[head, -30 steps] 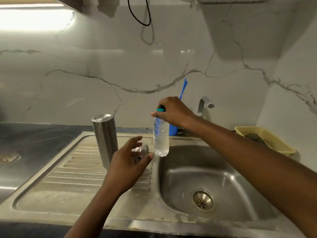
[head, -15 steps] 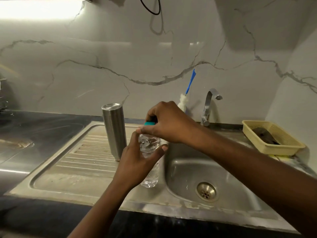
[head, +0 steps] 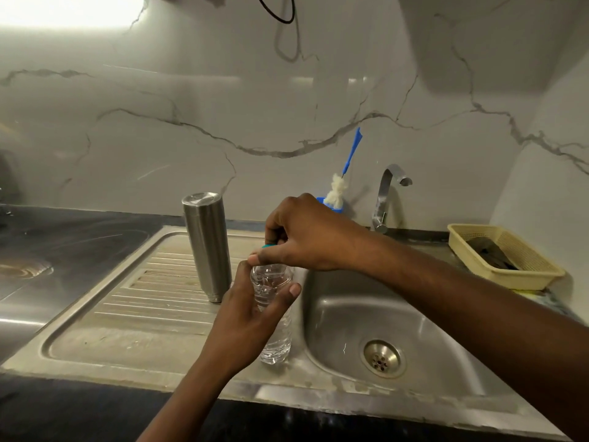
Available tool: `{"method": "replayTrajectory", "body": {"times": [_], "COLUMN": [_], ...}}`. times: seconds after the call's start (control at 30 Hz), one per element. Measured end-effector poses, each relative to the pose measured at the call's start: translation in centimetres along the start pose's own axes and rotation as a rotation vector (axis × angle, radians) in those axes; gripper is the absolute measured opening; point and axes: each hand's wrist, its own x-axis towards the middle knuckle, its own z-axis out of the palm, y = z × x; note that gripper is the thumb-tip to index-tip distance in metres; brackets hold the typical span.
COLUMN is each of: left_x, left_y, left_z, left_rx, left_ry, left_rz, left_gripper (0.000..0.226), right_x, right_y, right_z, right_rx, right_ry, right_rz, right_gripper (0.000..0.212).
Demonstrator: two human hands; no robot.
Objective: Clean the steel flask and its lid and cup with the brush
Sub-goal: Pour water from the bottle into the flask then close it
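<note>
Marble-veined wall panels rise behind a steel sink unit, and on its ribbed drainboard the steel flask stands upright and untouched, lid or cup not clearly seen. Just right of it, the left hand now wraps a clear water bottle, fingers curled round its upper body; a second ago that hand was open and reaching while the bottle hung from the right hand alone. The bottle has come down to rest on the rim beside the basin. Above it the right hand arches over the teal cap, fingertips pinched on it, wrist cocked, forearm slanting in from the right. This looks like uncapping, probably to pour water for washing. Behind, the brush stands in a blue holder near the tap, not yet taken
</note>
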Motion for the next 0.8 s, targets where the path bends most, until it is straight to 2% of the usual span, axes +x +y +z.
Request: {"method": "replayTrajectory", "body": {"times": [0.13, 0.23, 0.37, 0.6, 0.8], "left_x": [0.1, 0.0, 0.1, 0.2, 0.1], "left_y": [-0.4, -0.5, -0.6, -0.8, -0.8], "left_z": [-0.1, -0.1, 0.0, 0.1, -0.1], "left_rx": [0.016, 0.018, -0.002, -0.001, 0.007], "left_ry": [-0.003, 0.0, -0.02, -0.025, -0.003], "left_rz": [-0.013, -0.016, -0.019, -0.01, -0.027], "left_gripper": [0.041, 0.039, 0.042, 0.049, 0.051], "right_x": [0.4, 0.7, 1.1, 1.5, 1.2], "right_y": [0.5, 1.0, 1.3, 1.4, 1.3], "right_z": [-0.8, -1.9, -3.0, -3.2, -4.4], "right_rx": [0.033, 0.077, 0.085, 0.063, 0.091], "right_ry": [-0.114, -0.263, -0.356, -0.382, -0.315], "right_rz": [-0.081, -0.164, -0.222, -0.278, -0.274], "right_gripper": [0.024, 0.025, 0.027, 0.032, 0.029]}}
